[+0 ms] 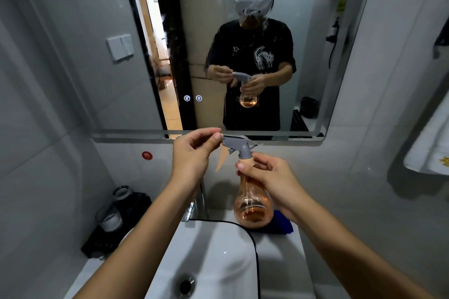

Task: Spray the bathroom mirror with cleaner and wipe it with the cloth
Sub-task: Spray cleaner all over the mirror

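the right hand (264, 177) is wrapped around the neck of the spray bottle (252, 204), just under the grey trigger head (239, 144), holding it upright above the far edge of the sink (218, 250). the left hand (194, 150) has thumb and fingertips pinched together on the nozzle tip at the left end of the head, apparently turning it to set the spray. the bottle is clear and peach-tinted, with only a little amber liquid in the bottom.

the mirror (218, 31) hangs on the far wall straight ahead and shows whitish streaks or mist on its upper part. the blue cloth (283, 224) lies on the surface behind the bottle, to the right of the tap (200, 201), mostly hidden by the bottle and the right wrist.

risks from here: the nozzle points left, not at the glass, and the left fingers sit right over it, so any squeeze of the trigger now would wet the fingers or the left wall, where a switch plate (120, 47) is mounted. if the tip is turned too far it may close the spray off or give a narrow jet that runs down the glass. with so little liquid, tilting the bottle could leave the tube drawing air. a damp grip on the smooth neck could let it slip into the sink.
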`<state>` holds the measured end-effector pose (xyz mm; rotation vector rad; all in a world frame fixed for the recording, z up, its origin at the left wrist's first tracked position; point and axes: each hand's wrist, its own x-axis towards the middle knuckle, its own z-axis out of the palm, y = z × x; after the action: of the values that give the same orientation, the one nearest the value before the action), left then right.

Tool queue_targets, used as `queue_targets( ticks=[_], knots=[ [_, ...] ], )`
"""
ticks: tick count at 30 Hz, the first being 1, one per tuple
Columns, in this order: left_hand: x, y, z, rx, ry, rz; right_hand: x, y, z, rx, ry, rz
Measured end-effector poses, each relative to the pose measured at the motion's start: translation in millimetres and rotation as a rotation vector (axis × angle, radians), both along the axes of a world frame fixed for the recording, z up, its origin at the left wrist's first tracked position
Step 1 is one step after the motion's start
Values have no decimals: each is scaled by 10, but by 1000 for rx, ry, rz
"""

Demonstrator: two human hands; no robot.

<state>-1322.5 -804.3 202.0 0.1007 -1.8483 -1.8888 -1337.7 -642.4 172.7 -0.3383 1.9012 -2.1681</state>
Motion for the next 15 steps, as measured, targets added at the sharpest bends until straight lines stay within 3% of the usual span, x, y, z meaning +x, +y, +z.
queue_targets(
  ticks=[10, 15],
  knots=[
    [-6, 0, -13, -29, 36, 49, 39, -9, 42, -7, -6, 9],
    [30, -33, -2, -86, 39, -35, 40, 8, 44, -31, -25, 20]
  ],
)
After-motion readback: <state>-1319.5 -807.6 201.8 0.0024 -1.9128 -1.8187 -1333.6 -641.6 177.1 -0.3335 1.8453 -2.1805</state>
